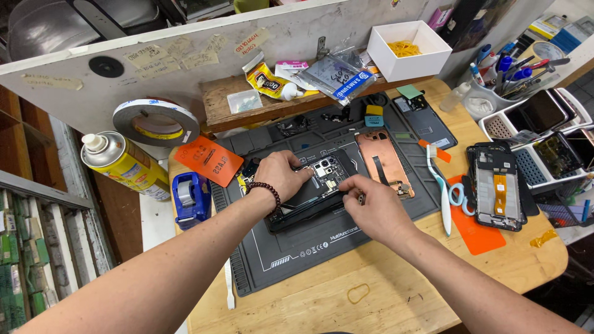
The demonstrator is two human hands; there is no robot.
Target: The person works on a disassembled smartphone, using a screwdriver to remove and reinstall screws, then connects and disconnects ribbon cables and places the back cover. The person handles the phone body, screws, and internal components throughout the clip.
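An opened black phone (315, 192) with its back off lies on a dark grey work mat (309, 247); its circuit board and camera module show near the top. My left hand (281, 176), a beaded bracelet on the wrist, rests on the phone's left side and holds it down. My right hand (371, 207) sits at the phone's right edge with the fingertips pinched on a small part I cannot make out. A copper-coloured inner plate (383, 161) lies just right of the phone.
A second opened phone (495, 185) lies on an orange pad at right, beside a white-and-teal toothbrush (440, 192). A yellow spray can (127, 164), a tape roll (154, 120) and a blue tape dispenser (189, 198) stand left. Behind are a white box (408, 49) and a tool cup (489, 93).
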